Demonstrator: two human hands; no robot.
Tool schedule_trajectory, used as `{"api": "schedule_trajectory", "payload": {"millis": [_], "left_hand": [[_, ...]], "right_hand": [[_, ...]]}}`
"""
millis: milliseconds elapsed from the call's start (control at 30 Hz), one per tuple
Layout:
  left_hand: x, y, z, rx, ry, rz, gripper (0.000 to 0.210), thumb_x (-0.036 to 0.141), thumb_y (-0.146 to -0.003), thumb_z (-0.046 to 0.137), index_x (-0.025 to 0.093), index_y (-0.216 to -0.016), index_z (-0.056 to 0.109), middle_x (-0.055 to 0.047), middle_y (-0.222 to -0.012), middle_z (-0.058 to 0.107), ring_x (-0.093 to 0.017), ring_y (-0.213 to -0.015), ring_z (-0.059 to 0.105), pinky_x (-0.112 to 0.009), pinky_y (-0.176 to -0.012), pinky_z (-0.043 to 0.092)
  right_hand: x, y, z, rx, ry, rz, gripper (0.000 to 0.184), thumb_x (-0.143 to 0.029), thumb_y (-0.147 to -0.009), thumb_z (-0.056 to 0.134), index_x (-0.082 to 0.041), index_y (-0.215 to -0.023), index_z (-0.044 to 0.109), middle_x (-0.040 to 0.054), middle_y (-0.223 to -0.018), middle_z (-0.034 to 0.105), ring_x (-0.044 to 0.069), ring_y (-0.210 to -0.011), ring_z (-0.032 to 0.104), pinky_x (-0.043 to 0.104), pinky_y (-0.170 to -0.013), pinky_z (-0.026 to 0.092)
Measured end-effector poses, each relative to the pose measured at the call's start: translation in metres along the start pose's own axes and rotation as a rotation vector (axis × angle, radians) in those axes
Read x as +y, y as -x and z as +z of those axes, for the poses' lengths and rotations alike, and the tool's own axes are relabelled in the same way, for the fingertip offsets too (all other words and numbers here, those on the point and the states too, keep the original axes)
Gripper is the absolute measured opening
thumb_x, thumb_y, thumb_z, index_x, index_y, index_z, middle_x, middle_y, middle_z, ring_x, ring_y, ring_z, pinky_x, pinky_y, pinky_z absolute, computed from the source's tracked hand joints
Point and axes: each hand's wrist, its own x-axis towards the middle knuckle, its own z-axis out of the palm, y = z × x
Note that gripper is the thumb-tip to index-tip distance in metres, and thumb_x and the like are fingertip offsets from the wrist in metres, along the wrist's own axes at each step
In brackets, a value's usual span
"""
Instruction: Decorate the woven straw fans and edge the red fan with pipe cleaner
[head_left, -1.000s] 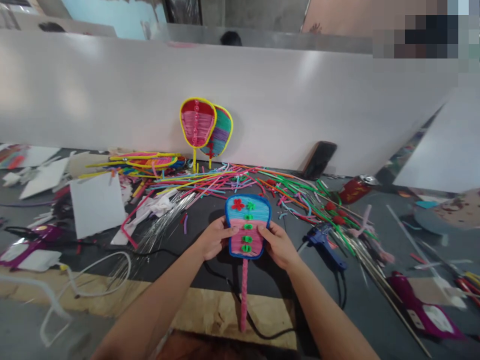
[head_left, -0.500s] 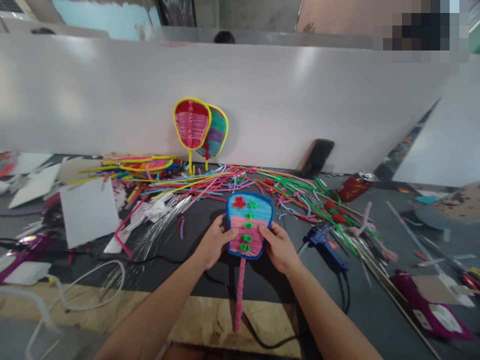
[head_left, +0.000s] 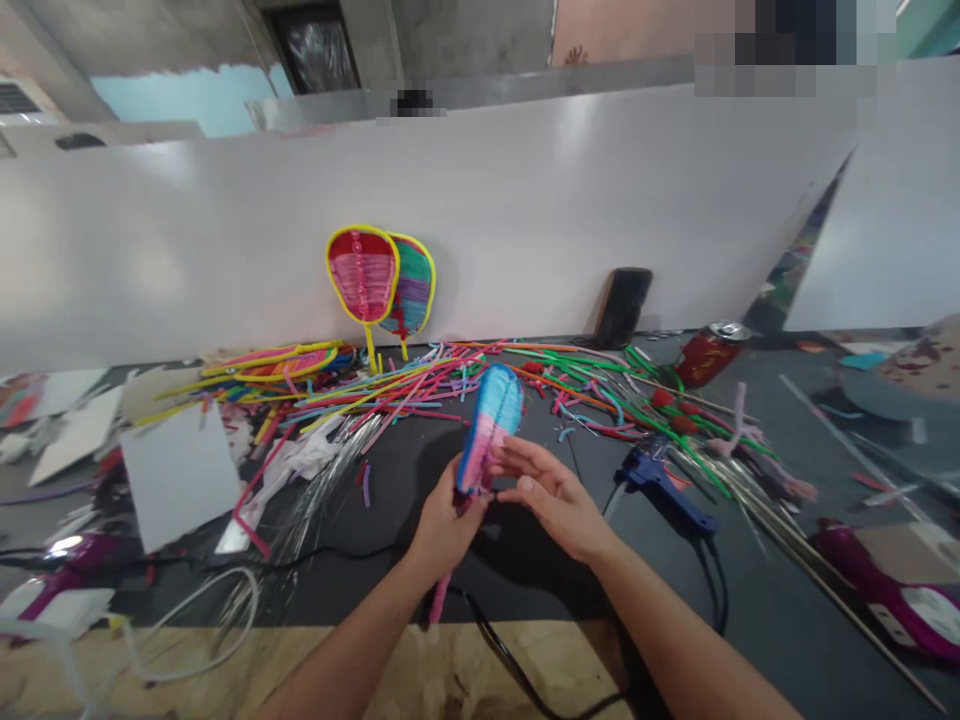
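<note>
A hand fan [head_left: 501, 405] made of blue and pink pipe cleaners, with a dark blue rim, is turned nearly edge-on in front of me. My left hand [head_left: 448, 515] is closed around its lower part, where the pink handle [head_left: 440, 598] comes out below. My right hand [head_left: 551, 495] is at the fan's right side with fingers apart, the fingertips close to or touching its face. The green and red ornaments are out of sight at this angle. Behind it, a heap of coloured pipe cleaners [head_left: 442, 375] lies along the table.
Two yellow-rimmed fans [head_left: 363, 275] lean on the white partition [head_left: 510, 200]. A phone [head_left: 624, 305] and a red can [head_left: 710, 355] stand at the back right. A blue glue gun [head_left: 667, 490] lies right of my hands. Black cable [head_left: 499, 650] runs along the front.
The fan has turned from facing me to nearly edge-on. My left hand has shifted down to its base, and my right hand has let go of the rim and opened.
</note>
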Motion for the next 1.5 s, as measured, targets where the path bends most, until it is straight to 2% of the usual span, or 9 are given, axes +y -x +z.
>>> {"api": "schedule_trajectory", "payload": {"millis": [133, 267, 400, 567, 667, 867, 1067, 1333, 1500], "left_hand": [[0.004, -0.005, -0.003, -0.023, 0.509, -0.191, 0.042, 0.025, -0.069, 0.073, 0.020, -0.105, 0.052, -0.004, -0.100, 0.066, -0.019, -0.089, 0.064, -0.036, -0.080, 0.054], [0.011, -0.009, -0.008, 0.035, 0.680, -0.241, 0.040, 0.018, -0.064, 0.078, 0.019, -0.096, 0.054, 0.001, -0.086, 0.066, -0.012, -0.076, 0.064, -0.030, -0.074, 0.056], [0.014, -0.009, -0.011, 0.021, 0.724, -0.244, 0.041, 0.016, -0.063, 0.078, 0.019, -0.097, 0.055, 0.000, -0.088, 0.066, -0.012, -0.076, 0.064, -0.030, -0.071, 0.057], [0.013, -0.006, -0.009, -0.037, 0.716, -0.267, 0.045, 0.016, -0.063, 0.078, 0.021, -0.101, 0.054, -0.001, -0.093, 0.067, -0.014, -0.079, 0.064, -0.031, -0.070, 0.059], [0.011, -0.004, -0.009, -0.080, 0.702, -0.281, 0.050, 0.015, -0.063, 0.079, 0.022, -0.105, 0.053, -0.001, -0.098, 0.066, -0.014, -0.082, 0.065, -0.030, -0.070, 0.059], [0.010, -0.002, -0.012, -0.224, 0.651, -0.339, 0.047, 0.020, -0.065, 0.079, 0.019, -0.105, 0.056, -0.003, -0.090, 0.067, -0.016, -0.078, 0.065, -0.036, -0.071, 0.059], [0.015, -0.002, -0.010, -0.226, 0.639, -0.444, 0.043, 0.041, -0.070, 0.074, 0.016, -0.102, 0.058, -0.006, -0.084, 0.068, -0.019, -0.073, 0.066, -0.040, -0.066, 0.060], [0.012, -0.001, -0.012, -0.302, 0.516, -0.521, 0.039, 0.016, -0.067, 0.077, 0.017, -0.102, 0.059, -0.006, -0.088, 0.069, -0.019, -0.077, 0.067, -0.033, -0.069, 0.058], [0.010, 0.000, -0.012, -0.321, 0.482, -0.509, 0.038, 0.017, -0.066, 0.076, 0.017, -0.101, 0.059, -0.006, -0.085, 0.069, -0.018, -0.074, 0.067, -0.032, -0.069, 0.057]], "right_hand": [[0.000, 0.000, -0.001, 0.054, -0.002, -0.004, 0.026, -0.043, -0.078, 0.066, -0.021, -0.093, 0.066, 0.0044, -0.080, 0.067, 0.015, -0.074, 0.061, 0.027, -0.064, 0.049], [-0.005, -0.007, -0.009, 0.329, -0.093, -0.047, 0.038, -0.050, -0.080, 0.062, -0.018, -0.061, 0.054, -0.0068, -0.044, 0.040, 0.005, -0.041, 0.035, 0.019, -0.042, 0.029], [-0.008, -0.013, -0.015, 0.479, -0.148, -0.075, 0.040, -0.050, -0.074, 0.067, -0.019, -0.057, 0.047, -0.0093, -0.044, 0.031, 0.004, -0.039, 0.029, 0.019, -0.040, 0.027], [-0.008, -0.014, -0.017, 0.536, -0.198, -0.053, 0.031, -0.042, -0.063, 0.078, -0.023, -0.081, 0.060, -0.0039, -0.067, 0.057, 0.009, -0.056, 0.050, 0.020, -0.049, 0.041], [-0.010, -0.013, -0.018, 0.506, -0.229, -0.019, 0.032, -0.045, -0.067, 0.074, -0.024, -0.087, 0.062, -0.0009, -0.077, 0.062, 0.012, -0.066, 0.056, 0.022, -0.054, 0.046], [-0.013, -0.016, -0.024, 0.620, -0.172, -0.024, 0.027, -0.044, -0.063, 0.075, -0.024, -0.076, 0.062, -0.0033, -0.067, 0.061, 0.011, -0.055, 0.051, 0.023, -0.048, 0.042], [-0.010, -0.017, -0.028, 0.617, -0.091, -0.044, 0.034, -0.047, -0.059, 0.078, -0.021, -0.070, 0.060, -0.0073, -0.057, 0.053, 0.008, -0.049, 0.044, 0.020, -0.047, 0.037], [-0.010, -0.014, -0.028, 0.624, 0.006, -0.061, 0.032, -0.047, -0.062, 0.076, -0.021, -0.070, 0.059, -0.0063, -0.056, 0.048, 0.008, -0.049, 0.040, 0.021, -0.045, 0.034], [-0.012, -0.015, -0.028, 0.608, -0.011, -0.054, 0.029, -0.044, -0.062, 0.076, -0.021, -0.067, 0.059, -0.0068, -0.054, 0.045, 0.007, -0.048, 0.039, 0.019, -0.043, 0.033]]}}
